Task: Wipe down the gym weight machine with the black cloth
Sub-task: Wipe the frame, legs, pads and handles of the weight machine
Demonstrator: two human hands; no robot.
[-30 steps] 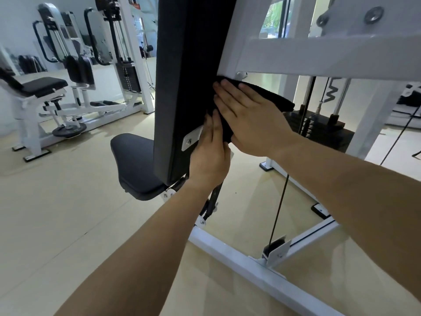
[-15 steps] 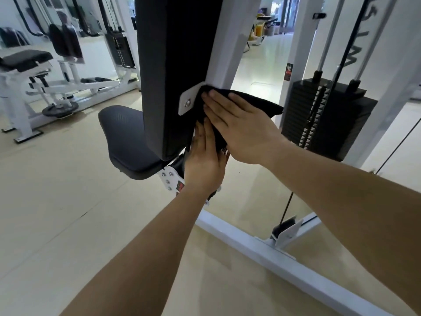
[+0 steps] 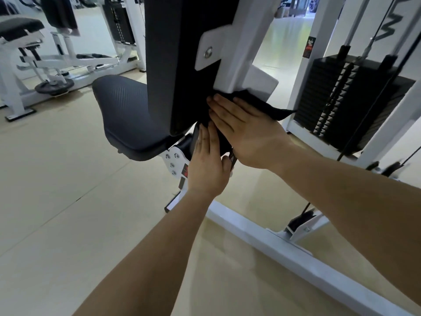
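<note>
The weight machine has a tall black back pad [image 3: 177,53], a black seat [image 3: 123,115] and a white frame [image 3: 241,42]. A black cloth [image 3: 268,106] lies against the lower rear of the back pad, under the white bracket. My right hand [image 3: 243,131] presses flat on the cloth with straight fingers. Just below it, my left hand [image 3: 207,163] lies flat against the cloth's lower part near the seat hinge, fingers straight and pointing up. Most of the cloth is hidden under my hands.
A black weight stack [image 3: 348,99] with guide rods and a cable stands at the right. The white base beam [image 3: 284,249] runs across the tan floor below my arms. Another white machine [image 3: 45,60] with a weight plate stands at the far left.
Both hands and the cloth have slid down the rear of the back pad, from the upper bracket to its bottom edge near the seat. My view has tilted downward.
</note>
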